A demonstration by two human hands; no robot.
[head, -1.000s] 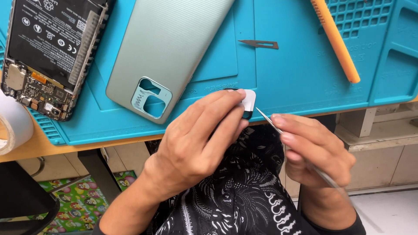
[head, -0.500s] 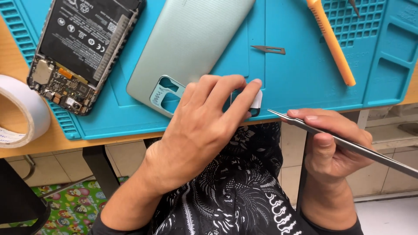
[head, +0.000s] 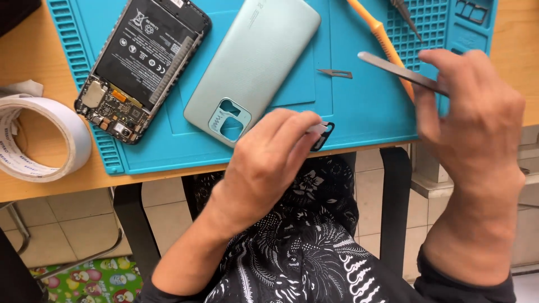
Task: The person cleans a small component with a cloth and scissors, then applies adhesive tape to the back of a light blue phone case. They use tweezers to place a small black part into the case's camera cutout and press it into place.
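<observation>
The left hand (head: 269, 163) pinches a small black-rimmed part (head: 321, 133) at the blue mat's (head: 365, 106) near edge, as before. The right hand (head: 471, 112), fingers closed around metal tweezers (head: 393, 68), has risen from below the table edge to above the mat's right side, near the orange tool (head: 376, 28).

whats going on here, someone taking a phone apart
A person sits at a wooden desk over a blue silicone work mat. The left hand pinches a small black-rimmed part at the mat's near edge, while the right hand holds long metal tweezers raised above the mat. On the mat lie an opened phone body with exposed battery and circuit board, its pale green back cover, a small scalpel blade and an orange pry tool. A white tape roll sits beside it.
</observation>
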